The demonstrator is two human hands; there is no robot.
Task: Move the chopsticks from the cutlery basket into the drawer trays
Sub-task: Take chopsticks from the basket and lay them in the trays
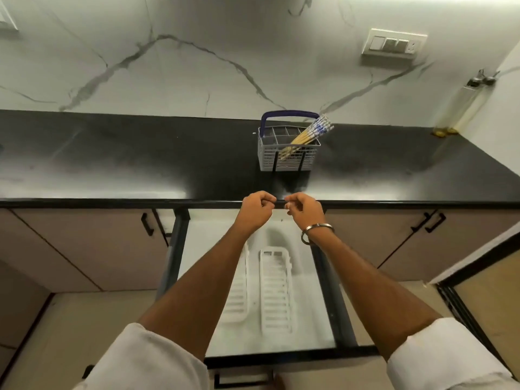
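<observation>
A grey cutlery basket (pixel 287 157) with a blue handle stands on the black counter (pixel 140 159). A bundle of yellow chopsticks (pixel 306 135) with blue and white tops leans to the right in its right compartment. Below the counter an open drawer (pixel 326 277) holds two white slatted trays side by side, the left tray (pixel 239 299) partly hidden by my forearm and the right tray (pixel 277 291) in plain sight. My left hand (pixel 254 209) and my right hand (pixel 305 211) hover close together above the drawer at the counter's front edge, fingers curled, holding nothing.
A tall glass oil bottle (pixel 461 105) stands at the counter's far right corner. A switch plate (pixel 394 45) sits on the marble wall. Cabinet doors with black handles (pixel 147 223) flank the drawer. A door frame (pixel 478 291) is at the lower right.
</observation>
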